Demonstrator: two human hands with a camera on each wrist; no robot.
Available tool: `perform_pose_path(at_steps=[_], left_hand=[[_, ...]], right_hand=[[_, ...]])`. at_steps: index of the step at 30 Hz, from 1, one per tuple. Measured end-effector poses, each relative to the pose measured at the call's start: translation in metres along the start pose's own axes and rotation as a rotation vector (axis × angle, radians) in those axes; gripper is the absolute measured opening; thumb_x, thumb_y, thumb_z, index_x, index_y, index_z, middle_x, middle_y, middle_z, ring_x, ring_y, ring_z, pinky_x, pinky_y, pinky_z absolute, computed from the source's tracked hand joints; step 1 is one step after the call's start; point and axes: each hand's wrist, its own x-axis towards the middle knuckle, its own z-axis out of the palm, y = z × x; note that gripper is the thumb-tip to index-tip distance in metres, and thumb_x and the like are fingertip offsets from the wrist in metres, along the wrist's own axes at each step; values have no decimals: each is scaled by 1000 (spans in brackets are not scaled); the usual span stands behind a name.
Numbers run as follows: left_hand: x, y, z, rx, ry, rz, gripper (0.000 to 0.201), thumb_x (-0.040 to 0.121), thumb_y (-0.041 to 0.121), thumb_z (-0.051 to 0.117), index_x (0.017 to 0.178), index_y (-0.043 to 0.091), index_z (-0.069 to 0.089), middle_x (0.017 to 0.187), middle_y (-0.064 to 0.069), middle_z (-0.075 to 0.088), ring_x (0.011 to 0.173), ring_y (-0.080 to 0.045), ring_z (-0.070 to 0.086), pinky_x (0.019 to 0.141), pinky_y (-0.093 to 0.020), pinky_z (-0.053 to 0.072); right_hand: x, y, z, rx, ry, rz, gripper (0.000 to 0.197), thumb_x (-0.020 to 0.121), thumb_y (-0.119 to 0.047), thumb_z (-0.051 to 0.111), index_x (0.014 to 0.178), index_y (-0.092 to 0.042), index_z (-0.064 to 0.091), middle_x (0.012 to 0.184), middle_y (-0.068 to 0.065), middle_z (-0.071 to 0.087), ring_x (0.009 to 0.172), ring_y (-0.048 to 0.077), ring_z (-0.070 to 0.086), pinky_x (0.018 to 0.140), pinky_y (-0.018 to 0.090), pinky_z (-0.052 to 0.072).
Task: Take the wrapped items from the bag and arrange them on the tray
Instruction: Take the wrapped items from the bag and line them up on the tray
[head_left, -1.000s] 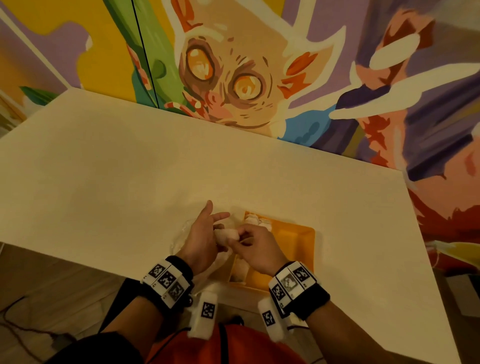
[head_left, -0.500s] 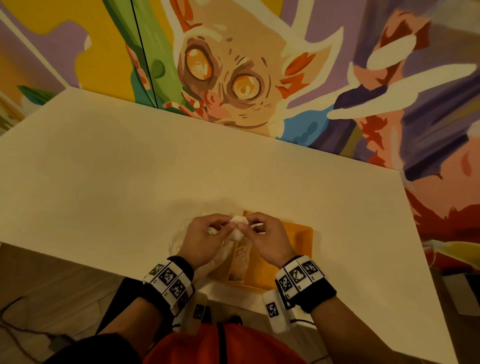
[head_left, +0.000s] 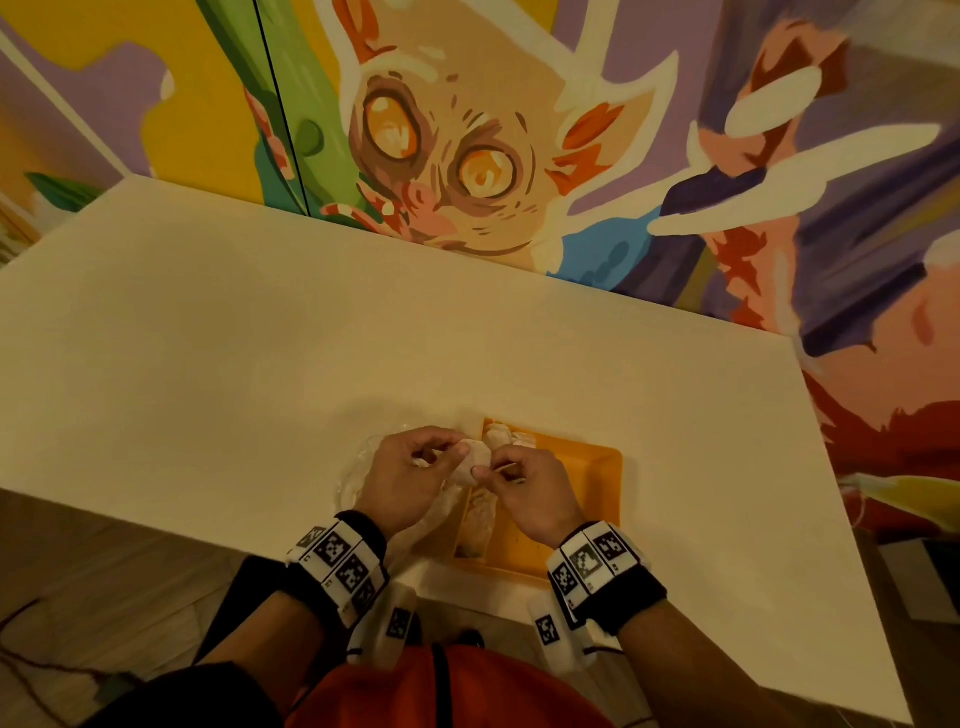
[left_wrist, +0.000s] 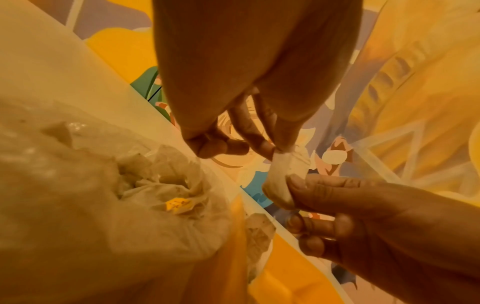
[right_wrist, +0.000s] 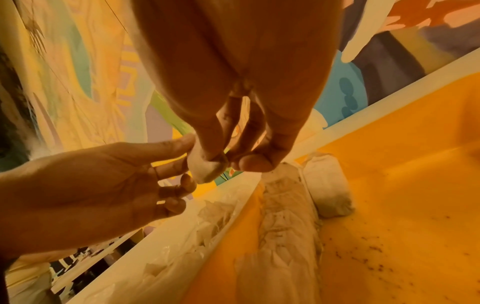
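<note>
Small white paper-wrapped bundle (head_left: 475, 457) up in air between both hands, just above gap where bag meets tray's left edge. Left hand (head_left: 410, 475) pinches one end, thumb and forefinger; right hand (head_left: 524, 491) pinches other end. Crumpled clear plastic bag (head_left: 358, 467) on table, left, more wraps inside. Orange plastic tray (head_left: 587, 499) right, row of white wraps (right_wrist: 283, 222) along left wall. Cream table (head_left: 260, 338) beneath. Risk: fingertip grip on loose paper only; wrapper could slip or unravel, bundle dropping short of tray or knocking row.
</note>
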Motion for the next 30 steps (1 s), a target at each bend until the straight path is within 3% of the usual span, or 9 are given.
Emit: perform_pose_path(at_steps=[3, 8, 11, 14, 19, 22, 24, 27, 30], left_hand=[[1, -9, -4, 88, -17, -66, 12, 87, 13, 70, 85, 25, 72, 89, 9, 72, 83, -8, 66, 79, -28, 55], [-3, -17, -6, 286, -157, -157, 14, 85, 28, 70, 98, 32, 67, 94, 15, 69, 84, -3, 66, 80, -33, 58], [-7, -13, 1, 433, -243, -149, 24, 88, 26, 66, 112, 25, 64, 103, 11, 68, 86, -2, 63, 73, -13, 52], [-11, -14, 10, 520, -271, -157, 32, 90, 21, 63, 122, 18, 60, 110, 5, 65, 89, -4, 59, 64, -6, 42], [-12, -21, 17, 606, -332, -169, 36, 91, 24, 61, 127, 20, 56, 115, -1, 62, 102, -13, 58, 87, -25, 52], [-12, -24, 21, 640, -348, -145, 37, 93, 23, 60, 129, 18, 54, 113, -3, 63, 104, -16, 57, 91, -27, 50], [-12, -25, 22, 630, -343, -165, 38, 94, 21, 59, 131, 18, 53, 114, -4, 63, 100, -13, 59, 90, -24, 50], [-13, -25, 24, 615, -338, -177, 38, 94, 18, 58, 132, 17, 53, 114, -6, 65, 101, -15, 61, 92, -29, 52], [-15, -21, 25, 614, -344, -188, 39, 96, 18, 55, 135, 17, 51, 121, -10, 61, 108, -19, 60, 96, -35, 50]], right_hand=[[2, 10, -3, -11, 39, 72, 6, 85, -26, 73, 81, -22, 71, 80, -11, 68, 76, 7, 66, 65, 9, 45], [5, 32, -14, 15, 126, 214, 14, 86, -26, 72, 75, -30, 65, 79, -9, 68, 74, 14, 66, 70, 36, 58], [6, 45, -19, 27, 182, 297, 13, 89, -21, 69, 77, -25, 63, 78, -3, 67, 68, 19, 65, 68, 42, 58], [7, 53, -24, 6, 175, 386, 5, 91, -18, 66, 90, -13, 63, 81, 5, 67, 64, 18, 63, 65, 38, 57], [15, 60, -26, -143, 62, 540, 9, 90, -20, 65, 86, -12, 66, 81, 11, 71, 67, 23, 68, 51, 25, 51], [23, 64, -21, -199, 7, 575, 12, 86, -24, 66, 76, -18, 66, 79, 9, 72, 72, 23, 71, 61, 32, 60], [30, 65, -18, -243, -11, 592, 9, 84, -23, 67, 78, -17, 69, 79, 8, 72, 71, 22, 70, 65, 34, 61], [36, 62, -15, -314, -44, 613, 13, 82, -20, 69, 88, -10, 73, 85, 9, 73, 65, 17, 62, 47, 19, 45], [41, 59, -11, -288, -24, 650, 15, 82, -20, 70, 86, -6, 72, 75, 6, 67, 58, 16, 53, 44, 19, 35]])
